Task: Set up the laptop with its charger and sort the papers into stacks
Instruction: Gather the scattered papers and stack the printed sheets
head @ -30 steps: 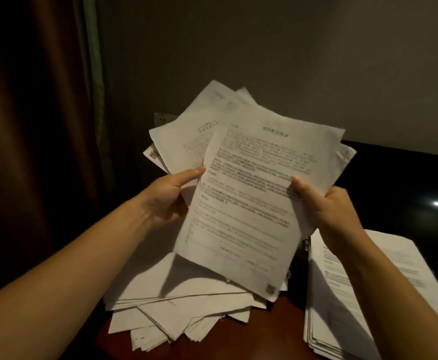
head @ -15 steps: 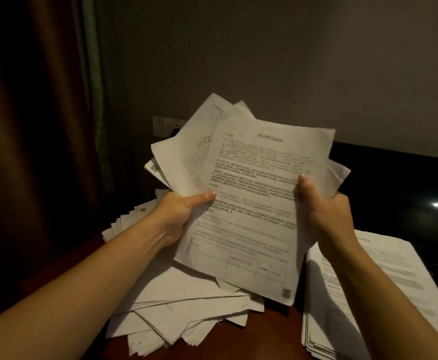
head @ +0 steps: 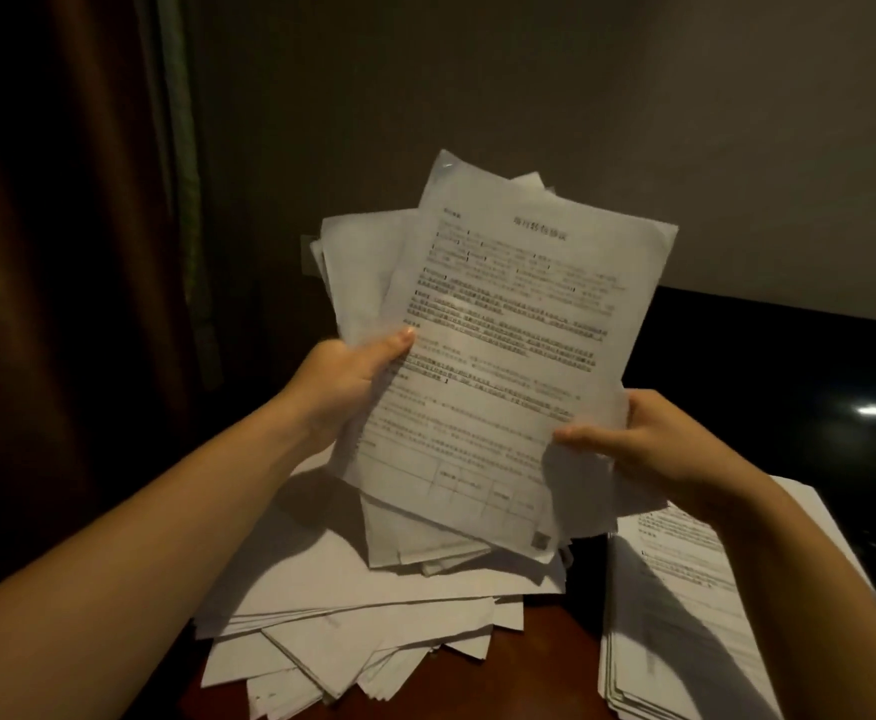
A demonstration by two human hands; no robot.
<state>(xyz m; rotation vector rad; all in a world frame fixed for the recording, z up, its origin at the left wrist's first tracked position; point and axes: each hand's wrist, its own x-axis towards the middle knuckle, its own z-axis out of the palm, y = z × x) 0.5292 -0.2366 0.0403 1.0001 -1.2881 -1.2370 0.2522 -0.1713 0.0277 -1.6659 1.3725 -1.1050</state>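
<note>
Nearest the viewer, on the reddish wooden table (head: 555,672): item one, a loose heap of papers (head: 352,621), sheets splayed at many angles with corners overlapping; item two, to its right and apart from it, a squared stack (head: 685,657) with fairly even edges. Above the heap, raised clear of it: a held sheaf (head: 508,356), many sheets, unevenly fanned, the front page a printed form with a table and a code mark at its foot. Left hand (head: 342,379): pinches the sheaf's left edge, thumb laid over the front, fingers hidden behind. Right hand (head: 654,446): pinches the lower right corner, thumb across the front page, fingers curled behind. Farther back: a dark glossy panel (head: 789,376) on the right, a wall socket (head: 307,254) partly behind the sheaf, a brown curtain (head: 61,252) on the left. Laptop and charger: not identifiable; something dark at the right edge is too dim to name. Step judged in hand: squaring or reading the sheaf before assigning it to a stack. Hazards: the rear sheets sit askew and are gripped at two edges only, so a loosened pinch could let them slide into the heap below and undo the sorting; a careless set-down could knock the squared stack out of line.
</note>
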